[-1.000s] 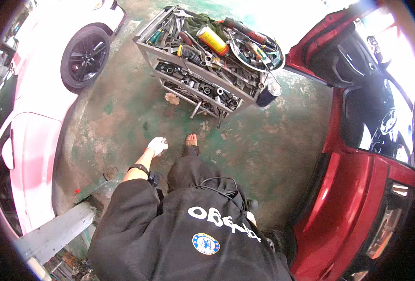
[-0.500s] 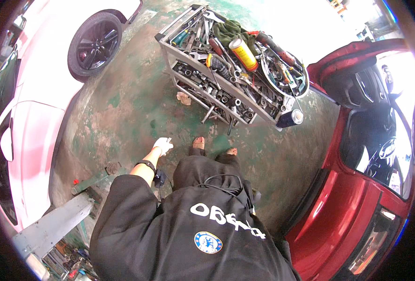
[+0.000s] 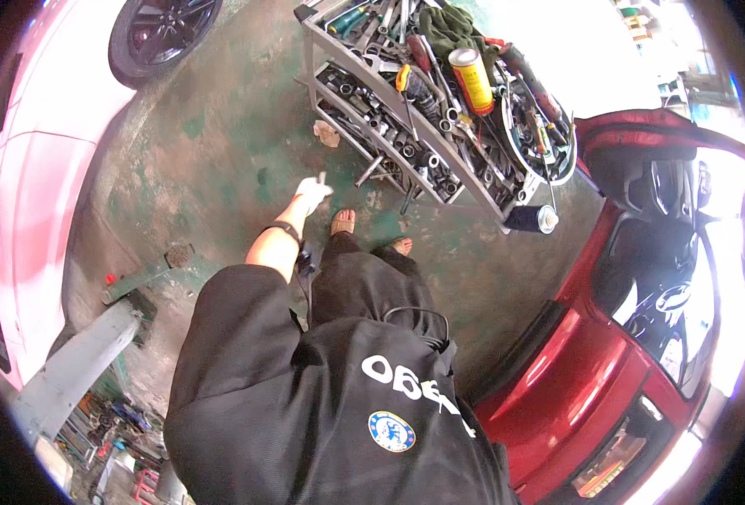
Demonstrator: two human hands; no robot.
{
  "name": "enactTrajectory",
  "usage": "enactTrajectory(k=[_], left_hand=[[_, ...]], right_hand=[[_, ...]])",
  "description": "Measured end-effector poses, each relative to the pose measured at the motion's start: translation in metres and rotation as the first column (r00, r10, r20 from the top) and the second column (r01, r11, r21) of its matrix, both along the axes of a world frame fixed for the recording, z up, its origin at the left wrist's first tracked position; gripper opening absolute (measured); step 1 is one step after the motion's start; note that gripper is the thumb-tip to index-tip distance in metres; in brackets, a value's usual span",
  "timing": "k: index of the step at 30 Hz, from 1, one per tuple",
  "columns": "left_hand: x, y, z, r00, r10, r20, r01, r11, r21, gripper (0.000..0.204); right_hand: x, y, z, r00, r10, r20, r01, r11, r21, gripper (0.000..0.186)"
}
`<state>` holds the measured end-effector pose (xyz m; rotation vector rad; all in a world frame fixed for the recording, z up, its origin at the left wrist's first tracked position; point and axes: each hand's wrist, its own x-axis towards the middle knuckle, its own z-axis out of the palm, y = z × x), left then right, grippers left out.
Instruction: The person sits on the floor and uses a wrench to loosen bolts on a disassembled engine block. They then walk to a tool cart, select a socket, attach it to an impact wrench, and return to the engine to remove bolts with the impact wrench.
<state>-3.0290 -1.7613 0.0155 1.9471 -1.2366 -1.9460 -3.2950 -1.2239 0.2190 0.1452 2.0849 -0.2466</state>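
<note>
My left hand [image 3: 312, 195], in a white glove, is held out over the floor in front of my left foot. Its fingers are closed around a small greyish piece [image 3: 322, 178] that sticks out past them; the kind is too small to make out. Nearest to this hand stands a metal tool cart [image 3: 465, 187] loaded with wrenches, sockets and screwdrivers. On its top lie a yellow-and-red spray can [image 3: 471, 82], a dark green cloth [image 3: 452, 32] and a round tray [image 3: 571, 160] with tools in it. My right hand is out of sight.
At the right is a red car [image 3: 549, 379] with an open door or lid. A pink-and-white car [image 3: 44, 168] stands at the left. A dark can [image 3: 530, 219] sits at the cart's corner. Behind my left arm lies a grey lift arm [image 3: 78, 358]. Brown scrap [image 3: 326, 133] lies near the cart.
The tool cart now appears nearer and a little further right. My left hand has come closer to it, with its fingers still closed. The pink-and-white car has slid toward the left edge.
</note>
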Motion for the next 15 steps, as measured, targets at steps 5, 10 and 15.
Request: enactTrajectory(k=[5, 10, 15], left_hand=[[-0.103, -0.029, 0.009, 0.839, 0.416, -0.350, -0.344, 0.905, 0.250, 0.018], [-0.163, -0.040, 0.017, 0.700, 0.538, -0.470, -0.379, 0.838, 0.394, 0.015], [-0.177, -0.029, 0.011, 0.712, 0.574, -0.406, -0.416, 0.809, 0.415, 0.014]], right_hand=[[-0.003, 0.014, 0.020, 1.000, -0.007, 0.006, 0.007, 0.999, 0.051, 0.026], [-0.003, 0.025, 0.038, 0.999, -0.041, -0.009, 0.042, 0.996, 0.076, 0.026], [-0.002, 0.028, 0.048, 0.998, -0.062, -0.016, 0.063, 0.994, 0.089, 0.025]])
